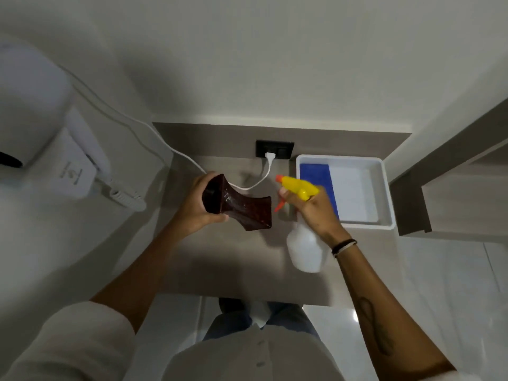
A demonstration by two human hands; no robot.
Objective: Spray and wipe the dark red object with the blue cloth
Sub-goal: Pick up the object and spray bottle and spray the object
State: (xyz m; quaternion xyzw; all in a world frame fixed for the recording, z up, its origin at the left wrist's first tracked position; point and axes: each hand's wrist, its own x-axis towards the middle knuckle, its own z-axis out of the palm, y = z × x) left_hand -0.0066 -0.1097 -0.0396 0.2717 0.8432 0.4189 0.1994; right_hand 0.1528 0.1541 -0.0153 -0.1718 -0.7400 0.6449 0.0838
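Head view: left hand (196, 207) clamped round one flared end of dark red object (238, 207), held above desk (228, 259) middle, other end toward spray bottle (302, 224). Right hand (316, 210) wrapped on bottle neck, finger at orange trigger, nozzle just beside object. Blue cloth (316, 174) lies in white tray (384, 188), desk's far right corner, along tray's left side.

Left hand (198, 207) holds the object (238, 207) up over the table (236, 259), with the spray bottle (303, 229) just to its right in the right hand (313, 210). Behind that hand sits the tray (384, 193) (cloth (316, 180) lying in its left part). The socket (275, 149) is on the back panel, left of the tray.
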